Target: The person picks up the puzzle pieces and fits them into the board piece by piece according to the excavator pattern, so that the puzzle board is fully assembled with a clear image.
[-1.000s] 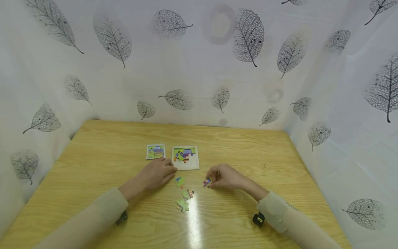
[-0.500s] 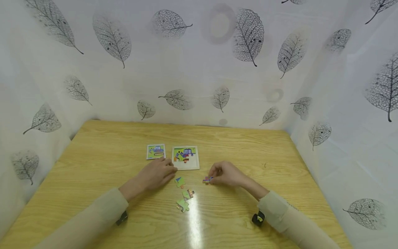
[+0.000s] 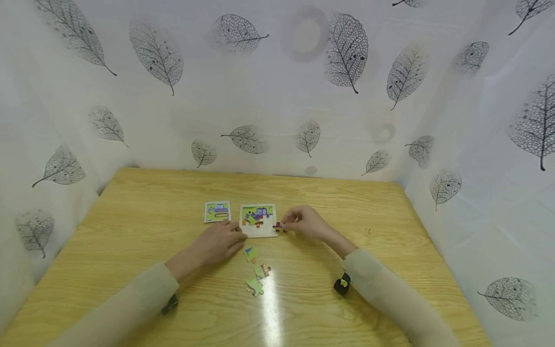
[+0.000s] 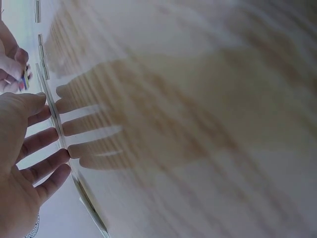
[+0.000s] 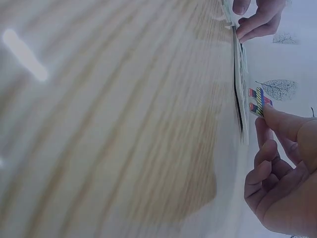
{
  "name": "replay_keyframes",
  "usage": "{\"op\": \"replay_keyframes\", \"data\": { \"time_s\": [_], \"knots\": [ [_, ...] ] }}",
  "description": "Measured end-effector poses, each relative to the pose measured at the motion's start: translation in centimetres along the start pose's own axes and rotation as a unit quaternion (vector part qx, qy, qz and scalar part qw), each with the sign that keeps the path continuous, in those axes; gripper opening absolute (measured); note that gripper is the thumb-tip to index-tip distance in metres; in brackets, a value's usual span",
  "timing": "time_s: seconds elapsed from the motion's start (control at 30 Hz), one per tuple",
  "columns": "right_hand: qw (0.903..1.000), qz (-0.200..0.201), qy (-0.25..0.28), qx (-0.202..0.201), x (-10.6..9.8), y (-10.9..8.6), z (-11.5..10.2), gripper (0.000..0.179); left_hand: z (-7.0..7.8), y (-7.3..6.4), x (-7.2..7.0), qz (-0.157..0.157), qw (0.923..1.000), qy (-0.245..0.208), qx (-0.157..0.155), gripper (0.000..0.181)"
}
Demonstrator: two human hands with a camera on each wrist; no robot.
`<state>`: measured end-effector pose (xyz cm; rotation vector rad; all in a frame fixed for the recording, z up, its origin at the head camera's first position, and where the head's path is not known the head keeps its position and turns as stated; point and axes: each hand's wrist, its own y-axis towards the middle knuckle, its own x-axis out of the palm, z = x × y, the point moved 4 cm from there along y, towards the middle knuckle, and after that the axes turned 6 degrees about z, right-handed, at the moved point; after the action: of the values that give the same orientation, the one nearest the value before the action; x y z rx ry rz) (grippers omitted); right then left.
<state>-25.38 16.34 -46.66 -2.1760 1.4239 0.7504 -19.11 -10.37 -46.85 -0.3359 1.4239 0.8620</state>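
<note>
Frame centre: the right hand point(image 3: 307, 223) pinches a jigsaw piece point(image 3: 278, 226) at the puzzle tray's point(image 3: 260, 236) right edge; the left hand point(image 3: 220, 241), fingers extended, touches its lower left.

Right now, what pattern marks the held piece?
The piece has yellow and dark stripes, clearest in right wrist view.

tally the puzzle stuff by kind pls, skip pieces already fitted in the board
Loose puzzle pieces, not in hand: 3
Held puzzle piece, in the right hand: 1
Puzzle board: 1
Picture card: 1
Total: 6
</note>
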Motion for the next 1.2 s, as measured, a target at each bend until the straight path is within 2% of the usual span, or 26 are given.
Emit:
{"op": "replay_keyframes", "data": {
  "time_s": [0.2,0.4,0.77,1.0,1.2],
  "knots": [
    [0.9999,0.013,0.005,0.006,0.8,2.0,-0.3,0.013,0.0,0.0,0.0,0.0,1.0,-0.004,-0.004,0.022],
    [0.9998,0.018,0.01,0.007,1.4,3.2,-0.7,0.014,-0.1,0.0,0.1,-0.001,1.0,-0.008,-0.003,0.021],
    [0.9998,0.015,0.007,0.014,2.2,4.2,-1.1,0.014,0.0,0.0,0.0,-0.004,0.9999,-0.008,-0.009,0.024],
    [0.9994,0.022,0.004,0.027,2.4,4.4,-1.2,0.014,0.1,0.0,-0.1,0.005,1.0,-0.003,0.003,0.021],
    [0.9991,0.025,-0.004,0.034,2.5,4.5,-1.3,0.014,0.1,-0.1,-0.2,0.004,0.9999,-0.009,-0.004,0.022]
  ]
}}
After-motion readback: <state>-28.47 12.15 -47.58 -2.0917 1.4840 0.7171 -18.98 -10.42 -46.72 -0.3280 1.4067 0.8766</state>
